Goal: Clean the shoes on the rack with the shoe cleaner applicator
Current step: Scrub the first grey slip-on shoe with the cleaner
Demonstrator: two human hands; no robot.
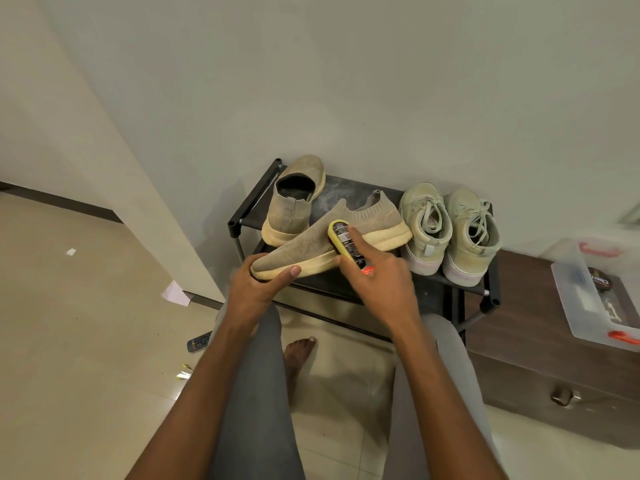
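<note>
Four shoes sit on one black rack (242, 216): two beige knit slip-ons, one under the fingertips (311, 244) and one beyond them (294, 199), and two pale lace-up sneakers (426, 220) (474, 233) right of them. One yellow applicator (343, 240) lies beneath the index finger. Two hands (259, 289) (377, 278) show, one clear lidded box (595, 292), one remote control (199, 341).
</note>
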